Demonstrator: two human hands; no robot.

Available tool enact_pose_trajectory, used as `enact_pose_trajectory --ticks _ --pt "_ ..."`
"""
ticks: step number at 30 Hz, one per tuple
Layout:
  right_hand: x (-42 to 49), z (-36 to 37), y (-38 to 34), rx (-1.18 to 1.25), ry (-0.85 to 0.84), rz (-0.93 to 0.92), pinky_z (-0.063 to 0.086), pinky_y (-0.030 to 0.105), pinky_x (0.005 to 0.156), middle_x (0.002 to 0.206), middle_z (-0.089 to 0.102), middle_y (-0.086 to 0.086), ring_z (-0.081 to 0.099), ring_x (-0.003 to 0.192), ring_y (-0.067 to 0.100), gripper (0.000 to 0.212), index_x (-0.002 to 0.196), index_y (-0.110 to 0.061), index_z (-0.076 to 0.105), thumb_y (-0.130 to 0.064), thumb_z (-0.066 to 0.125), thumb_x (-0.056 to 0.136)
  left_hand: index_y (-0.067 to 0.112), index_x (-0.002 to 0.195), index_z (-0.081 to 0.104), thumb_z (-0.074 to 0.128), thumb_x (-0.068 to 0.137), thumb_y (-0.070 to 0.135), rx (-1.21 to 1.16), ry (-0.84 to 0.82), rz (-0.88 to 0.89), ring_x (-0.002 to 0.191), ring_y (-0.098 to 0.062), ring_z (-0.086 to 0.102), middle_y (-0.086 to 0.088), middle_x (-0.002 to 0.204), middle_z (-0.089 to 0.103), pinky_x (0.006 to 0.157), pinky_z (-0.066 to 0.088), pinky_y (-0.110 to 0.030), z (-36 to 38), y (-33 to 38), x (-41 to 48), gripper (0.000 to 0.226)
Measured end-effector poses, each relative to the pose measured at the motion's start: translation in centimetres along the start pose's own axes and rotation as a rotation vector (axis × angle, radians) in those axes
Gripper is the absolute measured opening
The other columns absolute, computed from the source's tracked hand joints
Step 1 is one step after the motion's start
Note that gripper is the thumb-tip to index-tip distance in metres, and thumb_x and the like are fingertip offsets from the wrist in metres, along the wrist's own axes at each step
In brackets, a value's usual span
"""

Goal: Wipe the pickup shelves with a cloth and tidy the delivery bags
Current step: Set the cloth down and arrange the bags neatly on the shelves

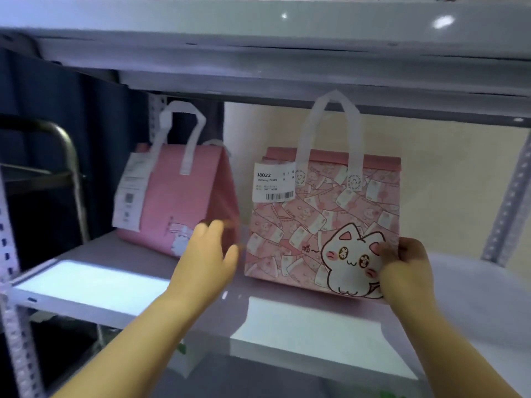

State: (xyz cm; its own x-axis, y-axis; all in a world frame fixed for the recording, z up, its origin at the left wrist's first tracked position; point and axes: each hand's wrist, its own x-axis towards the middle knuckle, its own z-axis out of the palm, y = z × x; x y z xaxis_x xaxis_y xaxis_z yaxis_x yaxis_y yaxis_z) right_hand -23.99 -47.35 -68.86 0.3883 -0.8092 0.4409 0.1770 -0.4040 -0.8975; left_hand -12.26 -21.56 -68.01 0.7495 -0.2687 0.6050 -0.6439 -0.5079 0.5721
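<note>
Your right hand (408, 265) pinches the cat bag's (321, 225) lower right corner at centre frame on the shelf (115, 271); your left hand (207, 254) (fingers spread, empty) hovers between both bags, the plain pink bag (178, 196) left of centre.

On the white label (274, 182) stuck to the upper left of the cat-print bag (324, 222) I could read "J8022" in bold, and under it a smaller line starting "Delivery", its number too blurred for me to make out. A barcode ran along that label's bottom edge. The long slip (130, 193) hanging on the plain pink bag (178, 202) carried a QR code, but I could not read its print.
</note>
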Motion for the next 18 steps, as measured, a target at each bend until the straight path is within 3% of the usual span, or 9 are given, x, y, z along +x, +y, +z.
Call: enact_pose_trajectory --ticks 5,9,11,14,18 --pt "-0.6 3.4 0.3 0.063 -0.01 0.0 0.048 0.024 0.053 0.086 0.062 -0.01 0.062 0.078 0.01 0.005 0.095 -0.02 0.05 -0.015 0.051 0.094 0.013 0.123 0.051 0.059 0.085 0.021 0.144 0.066 -0.082 0.099 -0.038 0.044 -0.017 0.116 0.047 0.09 0.036 -0.041 -0.9 -3.9 1.8 0.039" --pt "-0.3 4.8 0.6 0.015 -0.013 0.024 0.05 0.025 0.058 0.093 0.066 0.004 0.064 0.08 0.019 0.012 0.103 -0.01 0.054 -0.014 0.049 0.093 0.008 0.106 0.049 0.063 0.082 0.035 0.228 0.08 -0.116 0.084 -0.039 0.057 -0.015 0.104 0.05 0.065 0.042 -0.036 -1.4 -5.8 3.7 0.039" --pt "-0.1 5.0 0.6 -0.017 -0.007 0.034 0.05 0.025 0.058 0.094 0.067 0.007 0.064 0.079 0.021 0.016 0.106 -0.008 0.056 -0.014 0.049 0.093 0.008 0.097 0.049 0.057 0.084 0.044 0.325 0.053 -0.101 0.082 -0.036 0.059 -0.013 0.095 0.056 0.061 0.042 -0.034 -1.2 -6.5 4.7 0.039" --pt "0.3 4.9 0.4 -0.084 0.001 0.042 0.046 0.021 0.052 0.091 0.068 0.008 0.065 0.077 0.024 0.016 0.104 -0.008 0.058 -0.015 0.049 0.092 0.015 0.084 0.054 0.043 0.087 0.052 0.479 -0.011 -0.109 0.076 -0.032 0.059 -0.01 0.087 0.063 0.062 0.044 -0.03 -0.6 -6.7 5.7 0.039" --pt "0.7 4.3 0.1 -0.14 0.011 0.066 0.041 0.015 0.04 0.093 0.067 0.01 0.064 0.079 0.027 0.018 0.105 -0.006 0.058 -0.013 0.047 0.093 0.018 0.068 0.051 0.029 0.09 0.05 0.488 -0.076 -0.169 0.066 -0.027 0.05 -0.007 0.078 0.063 0.062 0.038 -0.027 0.0 -6.2 6.8 0.045"
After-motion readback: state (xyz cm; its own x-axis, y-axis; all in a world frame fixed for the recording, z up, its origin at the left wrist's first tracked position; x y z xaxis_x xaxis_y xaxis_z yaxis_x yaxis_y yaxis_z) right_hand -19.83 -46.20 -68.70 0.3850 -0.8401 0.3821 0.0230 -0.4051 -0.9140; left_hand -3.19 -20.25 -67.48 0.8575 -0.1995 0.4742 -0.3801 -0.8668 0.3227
